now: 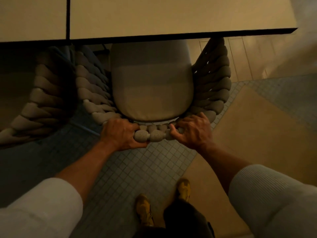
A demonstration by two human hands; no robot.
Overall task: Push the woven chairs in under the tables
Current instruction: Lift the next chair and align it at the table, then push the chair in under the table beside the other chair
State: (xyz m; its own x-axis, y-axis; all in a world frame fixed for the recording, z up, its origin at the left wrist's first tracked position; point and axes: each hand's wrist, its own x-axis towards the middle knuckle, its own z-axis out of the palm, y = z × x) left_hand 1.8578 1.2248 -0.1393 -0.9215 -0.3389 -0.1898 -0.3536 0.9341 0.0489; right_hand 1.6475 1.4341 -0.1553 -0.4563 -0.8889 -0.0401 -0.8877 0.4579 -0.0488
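Woven chair (pixel 151 86) back is being gripped by both closed hands, left hand (pixel 120 133), right hand (pixel 192 131); armrests risk being jammed against tabletop (pixel 171 16) edge.

— Any writing, label, brand or number you can read here?

— None. The table (pixel 171 16) top is plain right to its dark front edge, with no print on it.

— And the woven chair (pixel 212 86)?

— Bare cord and a plain seat cushion (pixel 151 86); no tag shows.

— The sleeves, the shoes (pixel 184 188)?

— The sleeves are plain. The shoes are too dim and blurred to tell any mark.

— The floor tiles (pixel 137 169)?

— Only a grid of joints, no signs.
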